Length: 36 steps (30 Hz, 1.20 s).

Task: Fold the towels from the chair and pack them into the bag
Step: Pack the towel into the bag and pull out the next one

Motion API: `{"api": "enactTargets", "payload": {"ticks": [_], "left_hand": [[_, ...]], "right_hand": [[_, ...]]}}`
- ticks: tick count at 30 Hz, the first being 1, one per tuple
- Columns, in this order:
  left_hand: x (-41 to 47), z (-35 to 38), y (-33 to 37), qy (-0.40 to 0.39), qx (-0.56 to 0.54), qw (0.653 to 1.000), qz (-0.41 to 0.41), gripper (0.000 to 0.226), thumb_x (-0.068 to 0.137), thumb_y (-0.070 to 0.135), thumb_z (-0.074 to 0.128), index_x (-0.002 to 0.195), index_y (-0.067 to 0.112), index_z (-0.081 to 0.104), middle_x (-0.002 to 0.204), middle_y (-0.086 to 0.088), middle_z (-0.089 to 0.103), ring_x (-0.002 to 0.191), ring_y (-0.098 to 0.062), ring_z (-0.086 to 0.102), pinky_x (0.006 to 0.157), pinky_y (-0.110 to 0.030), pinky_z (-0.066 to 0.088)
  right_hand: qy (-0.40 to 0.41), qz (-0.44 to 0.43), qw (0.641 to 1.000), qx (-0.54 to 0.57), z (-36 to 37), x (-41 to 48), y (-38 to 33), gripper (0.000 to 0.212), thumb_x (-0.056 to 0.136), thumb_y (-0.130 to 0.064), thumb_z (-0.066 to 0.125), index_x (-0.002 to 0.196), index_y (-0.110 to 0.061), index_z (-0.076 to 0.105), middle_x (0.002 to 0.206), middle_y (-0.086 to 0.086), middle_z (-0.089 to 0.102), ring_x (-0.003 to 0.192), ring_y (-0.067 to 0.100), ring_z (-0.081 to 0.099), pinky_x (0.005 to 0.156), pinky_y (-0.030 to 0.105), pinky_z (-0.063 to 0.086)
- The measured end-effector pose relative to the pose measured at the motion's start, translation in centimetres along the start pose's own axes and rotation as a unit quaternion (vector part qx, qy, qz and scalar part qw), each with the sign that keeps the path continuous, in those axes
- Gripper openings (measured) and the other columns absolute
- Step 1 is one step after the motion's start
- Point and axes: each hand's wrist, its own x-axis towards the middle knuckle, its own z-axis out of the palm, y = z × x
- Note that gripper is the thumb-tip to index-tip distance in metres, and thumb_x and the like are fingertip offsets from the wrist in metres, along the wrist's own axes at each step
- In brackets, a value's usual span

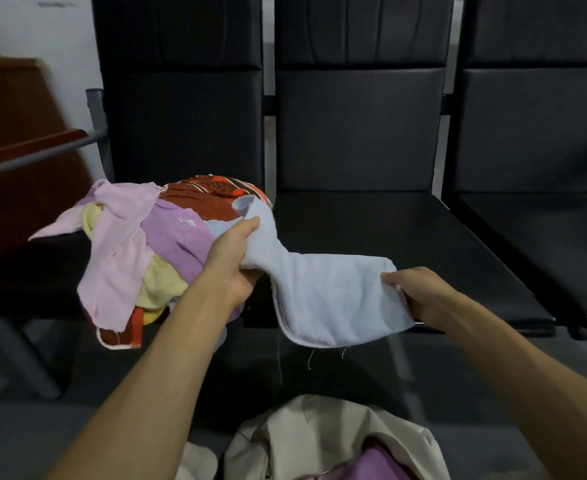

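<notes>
Judging from where I stand, the job is barely under way. The left hand [236,261] grips one end of a pale blue towel [323,299], thumb over the cloth and fingers curled under it, while the right hand [418,294] pinches the opposite edge. Between them the towel sags, doubled over, just above the front of the middle seat [389,230]; its fold looks unfinished. On the chair [35,275] to the left lies a heap of towels [139,244], pink, yellow, purple and a red patterned one, all crumpled and waiting their turn. Down by the person's feet the bag [305,431] gapes open with a purple towel [378,465] inside, so at least one seems packed; whether more lie beneath it I cannot tell.
</notes>
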Motion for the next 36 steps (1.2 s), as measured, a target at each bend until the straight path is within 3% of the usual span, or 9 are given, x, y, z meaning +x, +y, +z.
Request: {"api": "enactTargets", "payload": {"ticks": [3,8,11,19,22,25,28,31,36], "left_hand": [[0.2,2.0,-1.8,-0.028,0.058,0.998,0.022,0.024,0.093,0.022,0.057,0.116,0.018,0.059,0.108,-0.011,0.065,0.094,-0.023,0.062,0.07,-0.033,0.051],[0.5,5.8,-5.6,-0.072,0.204,0.976,0.003,0.034,0.091,0.023,0.061,0.125,0.028,0.06,0.108,-0.01,0.065,0.098,-0.026,0.063,0.081,-0.037,0.054],[0.1,7.8,-7.6,-0.068,0.255,0.964,-0.043,0.011,0.09,0.03,0.064,0.097,0.022,0.066,0.092,-0.009,0.065,0.09,-0.025,0.063,0.085,-0.039,0.052],[0.7,8.1,-10.1,-0.169,0.351,0.92,-0.028,0.021,0.099,0.028,0.05,0.106,0.015,0.064,0.086,-0.008,0.066,0.061,-0.015,0.052,0.059,-0.027,0.045],[0.7,6.6,-9.0,-0.161,0.357,0.92,-0.005,0.024,0.099,0.022,0.05,0.12,0.02,0.062,0.096,-0.01,0.069,0.074,-0.019,0.063,0.068,-0.03,0.053],[0.4,4.2,-7.6,-0.122,0.37,0.921,0.022,0.027,0.097,0.012,0.049,0.118,0.019,0.064,0.098,-0.01,0.07,0.079,-0.02,0.067,0.063,-0.026,0.053],[0.4,1.9,-6.5,-0.071,0.392,0.914,0.073,0.03,0.095,0.007,0.049,0.119,0.017,0.064,0.101,-0.005,0.069,0.088,-0.02,0.068,0.07,-0.027,0.054],[0.5,0.1,-5.3,-0.029,0.45,0.881,0.144,0.048,0.092,0.006,0.054,0.136,0.023,0.05,0.127,-0.003,0.056,0.115,-0.021,0.055,0.095,-0.033,0.049],[0.1,-1.8,-4.9,-0.122,0.582,0.78,0.194,0.115,0.076,0.015,0.077,0.153,0.029,-0.007,0.16,0.0,0.004,0.146,-0.023,0.011,0.117,-0.049,0.022]], "right_hand": [[0.001,0.009,1.0,0.013,0.1,0.4,0.5,0.018,0.098,-0.016,0.052,0.108,-0.003,0.061,0.107,0.013,0.062,0.095,0.029,0.063,0.085,0.046,0.052],[-0.016,0.032,0.997,0.071,-0.4,1.1,1.1,0.02,0.099,-0.009,0.045,0.093,-0.005,0.064,0.1,0.013,0.066,0.086,0.027,0.065,0.063,0.038,0.051],[-0.04,0.05,0.992,0.113,-0.6,1.0,0.9,0.019,0.098,-0.008,0.047,0.094,-0.002,0.065,0.098,0.014,0.067,0.083,0.026,0.066,0.059,0.036,0.05],[-0.071,0.038,0.986,0.147,-0.6,1.3,0.6,0.043,0.103,-0.038,0.038,0.103,-0.005,0.066,0.099,0.014,0.071,0.087,0.028,0.069,0.073,0.038,0.055],[-0.062,0.018,0.995,0.079,0.0,1.7,0.4,0.053,0.096,-0.053,0.046,0.112,-0.005,0.062,0.109,0.011,0.068,0.096,0.028,0.067,0.085,0.041,0.053],[-0.001,-0.066,0.992,-0.104,1.2,1.4,0.7,0.045,0.093,-0.047,0.056,0.113,-0.007,0.056,0.107,0.007,0.063,0.092,0.022,0.062,0.074,0.032,0.05],[0.035,-0.212,0.942,-0.256,2.1,0.5,0.3,0.021,0.098,-0.032,0.048,0.095,-0.012,0.05,0.088,0.004,0.055,0.075,0.018,0.053,0.057,0.027,0.037],[-0.016,-0.326,0.911,-0.253,2.3,-0.9,-1.0,0.017,0.098,-0.028,0.047,0.09,-0.016,0.054,0.082,0.003,0.059,0.075,0.021,0.057,0.059,0.029,0.042],[-0.18,-0.394,0.89,-0.143,1.3,-4.6,-2.7,0.019,0.099,-0.021,0.052,0.114,-0.015,0.063,0.098,0.003,0.068,0.085,0.015,0.068,0.07,0.025,0.056]]}}
